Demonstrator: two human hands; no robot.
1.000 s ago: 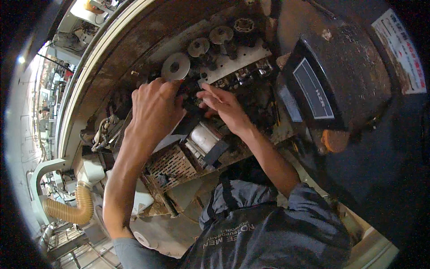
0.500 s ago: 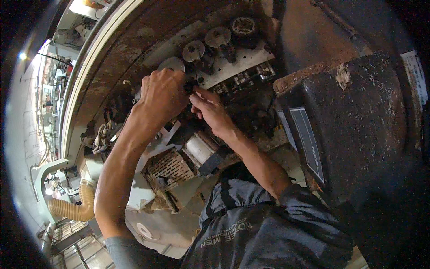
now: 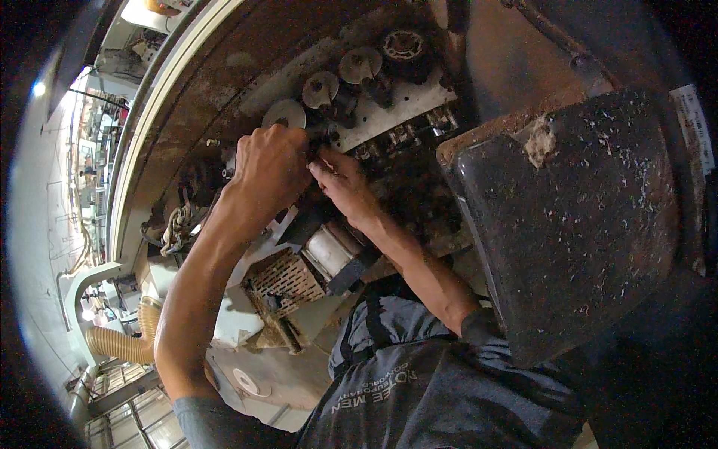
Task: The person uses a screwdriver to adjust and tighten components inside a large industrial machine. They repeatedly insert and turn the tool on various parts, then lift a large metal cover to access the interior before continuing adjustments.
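Note:
Inside a dusty machine, my left hand (image 3: 271, 163) is closed with the knuckles up, beside a pale metal plate (image 3: 389, 112). My right hand (image 3: 342, 183) is just to the right, fingers bent and pressed together near a small dark part between the hands. What either hand grips is hidden by the fingers and shadow. Just beyond the left hand sits a round grey disc (image 3: 284, 114). Two more slotted discs, a nearer one (image 3: 320, 90) and a farther one (image 3: 360, 65), line the plate, with an open round fitting (image 3: 404, 46) at its far end.
A dark, dust-covered panel (image 3: 576, 217) stands close to my right arm. Below the hands are a whitish metal cylinder (image 3: 327, 248) and a perforated plate (image 3: 288, 284). Cables (image 3: 178, 228) hang at the left, and a ribbed yellowish hose (image 3: 123, 343) curves at lower left.
The dark panel on the right has shifted left in view, and its label no longer shows. My left hand sits slightly lower, uncovering more of the nearest disc. The right fingers have shifted slightly.

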